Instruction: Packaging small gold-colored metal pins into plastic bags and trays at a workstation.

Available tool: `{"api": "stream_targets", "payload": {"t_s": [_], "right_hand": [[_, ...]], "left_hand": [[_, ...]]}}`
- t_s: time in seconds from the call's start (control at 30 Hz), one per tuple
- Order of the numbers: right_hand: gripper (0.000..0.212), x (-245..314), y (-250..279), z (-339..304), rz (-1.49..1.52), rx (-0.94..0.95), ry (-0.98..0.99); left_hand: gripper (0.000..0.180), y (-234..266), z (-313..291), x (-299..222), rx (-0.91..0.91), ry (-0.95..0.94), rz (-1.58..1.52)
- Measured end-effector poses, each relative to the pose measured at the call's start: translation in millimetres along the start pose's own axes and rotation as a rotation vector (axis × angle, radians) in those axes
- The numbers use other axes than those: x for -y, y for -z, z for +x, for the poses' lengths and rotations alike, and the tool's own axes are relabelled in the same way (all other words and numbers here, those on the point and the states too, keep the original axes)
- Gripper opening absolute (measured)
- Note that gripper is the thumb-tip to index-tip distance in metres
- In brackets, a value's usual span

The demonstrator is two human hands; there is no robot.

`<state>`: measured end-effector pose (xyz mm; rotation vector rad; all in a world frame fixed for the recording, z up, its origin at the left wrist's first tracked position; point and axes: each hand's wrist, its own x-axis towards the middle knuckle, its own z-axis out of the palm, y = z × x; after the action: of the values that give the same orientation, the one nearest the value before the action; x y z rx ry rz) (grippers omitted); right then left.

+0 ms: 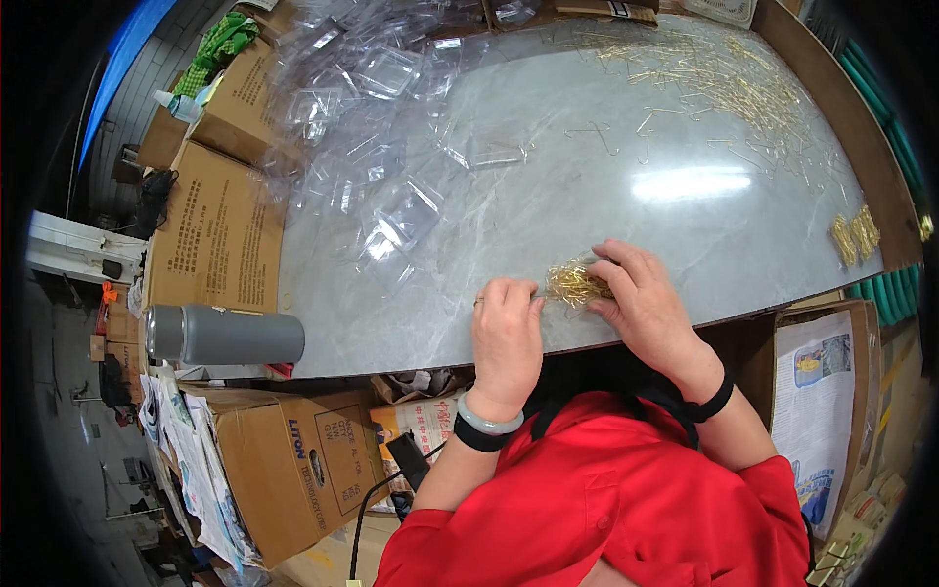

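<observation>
A bundle of thin gold wire hooks [575, 283] lies at the near edge of the table, between my two hands. My right hand [648, 305] grips its right side, with the thumb below and the fingers curled over it. At the bundle's left end, the fingers and thumb of my left hand [507, 331] are pinched together against the wires. The fingers hide part of the hooks' ends.
Loose gold hooks [729, 83] spread over the far right of the grey table [548, 210]. Two gold bundles [855, 236] sit at the right edge. Clear plastic boxes [391, 147] pile up at the left, near cardboard boxes [217, 235] and a grey bottle [240, 337].
</observation>
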<state>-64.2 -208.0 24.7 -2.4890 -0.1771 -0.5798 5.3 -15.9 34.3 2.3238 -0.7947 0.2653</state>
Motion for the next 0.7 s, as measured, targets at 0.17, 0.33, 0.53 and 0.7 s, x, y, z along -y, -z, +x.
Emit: {"api": "stream_targets", "payload": {"t_s": [0.17,0.33,0.53,0.7], "right_hand": [[0.051,3,1,5,-0.017,0.045,0.062],[0.049,0,-2,3,-0.007,0.018,0.042],[0.042,-1,-2,4,0.066,0.012,0.055],[0.041,-6,1,2,-0.019,0.057,0.096]], "left_hand": [[0.028,-6,4,-3,0.108,0.020,-0.163],[0.038,-10,3,-9,0.038,0.027,-0.499],[0.046,3,2,-2,0.060,-0.108,-0.011],[0.036,-3,3,-2,0.018,-0.060,0.018]]}}
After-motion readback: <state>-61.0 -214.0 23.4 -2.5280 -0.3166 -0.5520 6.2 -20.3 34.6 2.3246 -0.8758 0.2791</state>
